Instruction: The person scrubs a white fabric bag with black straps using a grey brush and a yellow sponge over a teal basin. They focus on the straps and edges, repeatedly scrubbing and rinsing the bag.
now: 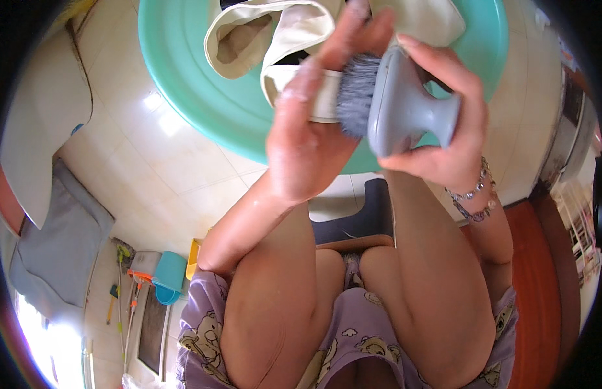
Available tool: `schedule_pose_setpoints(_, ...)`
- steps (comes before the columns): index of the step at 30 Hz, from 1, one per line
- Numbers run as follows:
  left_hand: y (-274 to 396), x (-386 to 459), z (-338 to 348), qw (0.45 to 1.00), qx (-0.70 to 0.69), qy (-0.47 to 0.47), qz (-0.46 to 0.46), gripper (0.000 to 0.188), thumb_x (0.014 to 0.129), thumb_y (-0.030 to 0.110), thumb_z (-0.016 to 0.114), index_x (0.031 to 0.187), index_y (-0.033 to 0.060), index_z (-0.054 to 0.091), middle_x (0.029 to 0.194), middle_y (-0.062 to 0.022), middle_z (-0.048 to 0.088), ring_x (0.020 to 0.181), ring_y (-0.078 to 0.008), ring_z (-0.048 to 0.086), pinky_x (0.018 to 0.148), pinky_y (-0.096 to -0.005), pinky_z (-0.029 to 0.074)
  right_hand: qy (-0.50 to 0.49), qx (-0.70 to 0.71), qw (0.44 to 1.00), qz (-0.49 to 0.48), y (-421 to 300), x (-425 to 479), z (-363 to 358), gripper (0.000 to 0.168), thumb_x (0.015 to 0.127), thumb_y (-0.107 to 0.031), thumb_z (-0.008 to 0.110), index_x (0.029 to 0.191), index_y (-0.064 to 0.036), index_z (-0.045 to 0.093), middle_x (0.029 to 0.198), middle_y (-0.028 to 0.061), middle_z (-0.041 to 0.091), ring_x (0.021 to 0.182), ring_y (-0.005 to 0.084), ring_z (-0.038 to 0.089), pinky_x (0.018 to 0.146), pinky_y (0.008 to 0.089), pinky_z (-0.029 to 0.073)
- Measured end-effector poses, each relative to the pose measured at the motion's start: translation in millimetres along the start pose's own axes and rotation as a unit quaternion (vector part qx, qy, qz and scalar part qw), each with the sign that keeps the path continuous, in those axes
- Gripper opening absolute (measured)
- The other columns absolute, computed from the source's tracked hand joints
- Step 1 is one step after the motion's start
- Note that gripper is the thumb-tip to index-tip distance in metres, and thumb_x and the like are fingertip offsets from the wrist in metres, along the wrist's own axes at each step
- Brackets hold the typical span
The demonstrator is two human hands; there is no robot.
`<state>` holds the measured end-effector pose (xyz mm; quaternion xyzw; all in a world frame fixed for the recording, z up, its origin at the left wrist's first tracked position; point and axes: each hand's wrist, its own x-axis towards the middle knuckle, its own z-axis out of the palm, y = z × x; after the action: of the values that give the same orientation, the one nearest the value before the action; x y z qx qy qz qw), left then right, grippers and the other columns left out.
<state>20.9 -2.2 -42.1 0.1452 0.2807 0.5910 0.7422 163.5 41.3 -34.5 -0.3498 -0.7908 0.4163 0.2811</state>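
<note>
My right hand [456, 121] grips a grey scrub brush [413, 109] by its flared handle, the thumb and fingertips at its body. The dark grey bristles press against a cream band [327, 95] of a cream item. My left hand [306, 141] supports that band, its thumb over the near side and the fingers beyond; it looks wet and is slightly blurred. More of the cream item [238, 44], with looped openings and a beige inside, lies in a round green plastic basin [184, 92] below my hands. Whether it is fabric or leather, I cannot tell.
A dark stool [352, 231] stands between my legs on the pale tiled floor [150, 160]. To the left are a blue bucket [170, 272], a yellow container [193, 257], mop handles [120, 301] and a grey cloth-covered object [58, 248]. Reddish-brown wood [534, 291] lies at the right.
</note>
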Motion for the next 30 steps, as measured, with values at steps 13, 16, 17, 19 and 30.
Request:
schedule_pose_setpoints(13,-6,-4,-9,0.998,0.013,-0.018,-0.050,0.063,0.085,0.046,0.028,0.134,0.0081,0.016,0.138,-0.0096,0.017,0.125,-0.0216,0.021,0.102,-0.0343,0.017,-0.036,-0.011,0.998,-0.047,-7,7,1,0.076,0.046,-0.009,0.077,0.113,0.002,0.041,0.111,0.0149,0.051,0.092,0.0241,0.052,0.078,0.0316,0.042)
schedule_pose_setpoints(16,2,2,-3,0.997,-0.047,0.034,-0.058,0.068,0.083,0.050,0.028,0.134,0.0069,0.015,0.138,-0.0111,0.017,0.125,-0.0216,0.022,0.102,-0.0337,0.017,0.007,0.025,0.999,0.033,6,-5,4,0.070,0.048,-0.007,0.072,0.112,0.002,0.044,0.108,0.0129,0.053,0.090,0.0214,0.053,0.078,0.0303,0.043)
schedule_pose_setpoints(17,0,4,-5,0.996,-0.043,0.055,-0.052,0.068,0.083,0.050,0.028,0.134,0.0066,0.014,0.138,-0.0113,0.017,0.125,-0.0214,0.022,0.102,-0.0336,0.016,-0.016,0.007,1.000,0.022,4,-3,1,0.070,0.050,-0.009,0.072,0.112,0.001,0.044,0.109,0.0126,0.053,0.091,0.0212,0.052,0.078,0.0302,0.042)
schedule_pose_setpoints(19,-15,-2,-13,0.998,-0.044,-0.041,-0.033,0.064,0.085,0.047,0.026,0.134,0.0071,0.014,0.138,-0.0113,0.016,0.126,-0.0205,0.020,0.102,-0.0337,0.016,-0.071,-0.013,0.997,0.000,-7,3,0,0.069,0.052,-0.012,0.071,0.114,0.000,0.044,0.110,0.0121,0.052,0.092,0.0208,0.052,0.079,0.0299,0.042)
schedule_pose_setpoints(30,-6,-5,-6,0.997,-0.031,0.005,-0.071,0.061,0.085,0.042,0.030,0.134,0.0073,0.016,0.137,-0.0064,0.021,0.123,-0.0203,0.026,0.101,-0.0337,0.019,-0.014,0.003,1.000,0.028,-1,-5,0,0.070,0.047,-0.003,0.072,0.111,-0.001,0.044,0.107,0.0122,0.053,0.090,0.0247,0.053,0.079,0.0314,0.042)
